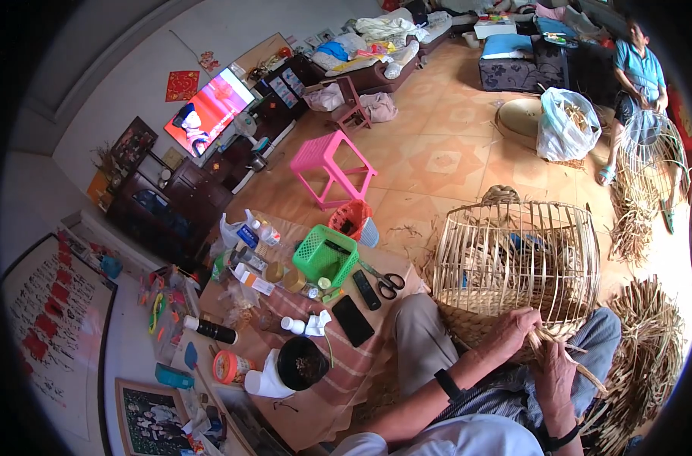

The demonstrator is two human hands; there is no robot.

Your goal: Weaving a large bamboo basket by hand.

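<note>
A large, round, half-woven basket frame of pale cane ribs rests on the person's lap, its open ribs rising away from the body. At its lower rim, both hands work a bundle of flat tan straw strips. The left hand is clenched around the strips right against the woven base of the frame. The right hand, just below and nearer the body, also grasps the same strips, whose loose ends fan out to the right past its fingers. A black band sits on each wrist.

Just right of the hands lies a heap of loose dry straw on the tiled floor. To the left of the grip, beyond the person's knee, a low table covered with a striped brown cloth carries a black phone, a black remote control, a pair of scissors and a green plastic basket. Further off, a pink plastic stool stands on the floor. Far beyond the frame, another person in a blue shirt sits holding a second cane frame.
</note>
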